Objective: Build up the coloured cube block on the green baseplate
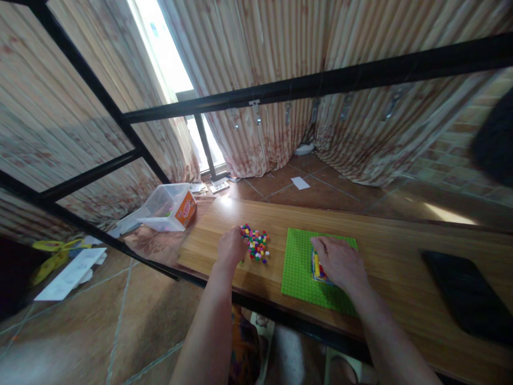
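Observation:
A pile of small multicoloured toy bricks [258,244] lies loose on the wooden table. My left hand [231,247] is at the pile's left edge, fingers drawn together; whatever they hold is hidden. To the right sits a green studded baseplate [298,267]. On it is a low built block of bricks [316,266] with yellow, red and blue parts, largely covered by my right hand [340,262]. That hand's fingers are bent and close together over the block's top, and I cannot make out what is between them.
A black phone-like slab [467,294] lies on the wooden table [385,240] at the right. On the floor at left stands a clear plastic box [164,208] with an orange label. A black metal rail [280,91] crosses beyond the table, before striped curtains [248,48].

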Demonstrator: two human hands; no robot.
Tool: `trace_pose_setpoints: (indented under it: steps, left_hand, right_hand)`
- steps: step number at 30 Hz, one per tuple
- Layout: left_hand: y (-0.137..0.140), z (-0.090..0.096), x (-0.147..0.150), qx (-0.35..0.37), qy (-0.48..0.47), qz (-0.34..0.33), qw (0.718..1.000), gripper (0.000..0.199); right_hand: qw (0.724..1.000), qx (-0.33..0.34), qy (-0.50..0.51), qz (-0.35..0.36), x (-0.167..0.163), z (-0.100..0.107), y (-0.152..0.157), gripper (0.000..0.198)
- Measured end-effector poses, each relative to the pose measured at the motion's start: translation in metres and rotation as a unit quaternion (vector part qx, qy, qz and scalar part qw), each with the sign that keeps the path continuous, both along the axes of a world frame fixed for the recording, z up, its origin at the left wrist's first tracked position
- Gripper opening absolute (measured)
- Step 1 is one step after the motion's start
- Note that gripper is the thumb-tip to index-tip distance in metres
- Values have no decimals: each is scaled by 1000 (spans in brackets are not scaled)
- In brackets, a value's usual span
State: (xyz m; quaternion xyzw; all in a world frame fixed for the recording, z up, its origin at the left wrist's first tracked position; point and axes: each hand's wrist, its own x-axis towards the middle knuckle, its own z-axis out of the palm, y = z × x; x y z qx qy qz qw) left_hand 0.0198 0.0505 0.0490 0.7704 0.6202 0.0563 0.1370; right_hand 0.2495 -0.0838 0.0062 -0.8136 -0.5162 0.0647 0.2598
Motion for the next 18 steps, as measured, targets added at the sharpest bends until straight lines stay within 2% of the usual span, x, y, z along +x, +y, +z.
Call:
trace_pose_setpoints:
  steps: [2,3,5,7,9,11,13,15,18]
  left_hand:
    - [-5,-1,14,7,-114,-32,993,27]
    - [-9,-2,24,-1,-180,-56,982,28]
    - [-19,-4,45,-37,-308,-116,943,26]
    - [-29,-7,65,-81,-387,-171,903,23]
    - [-35,-9,80,-104,-417,-196,881,19]
    - [-37,-12,90,-114,-430,-196,874,15]
    - [-36,-16,97,-125,-442,-187,868,13]
    - [-36,-20,103,-141,-456,-192,858,13]
    - [-37,-25,111,-159,-470,-224,839,14]
  right_hand:
    - [987,94,126,-26,3,-1,1,57]
    - [966,141,213,-46,5,-1,2,58]
    - [892,236,367,-120,10,-3,4,62]
    - [828,289,455,-156,14,-4,5,60]
    - [797,312,490,-164,16,-5,4,57]
    - [795,321,489,-159,18,-4,2,54]
    - [812,322,461,-155,20,-2,-1,52]
    - [845,305,417,-137,21,1,-4,48]
    - [915,260,302,-65,21,7,-8,39]
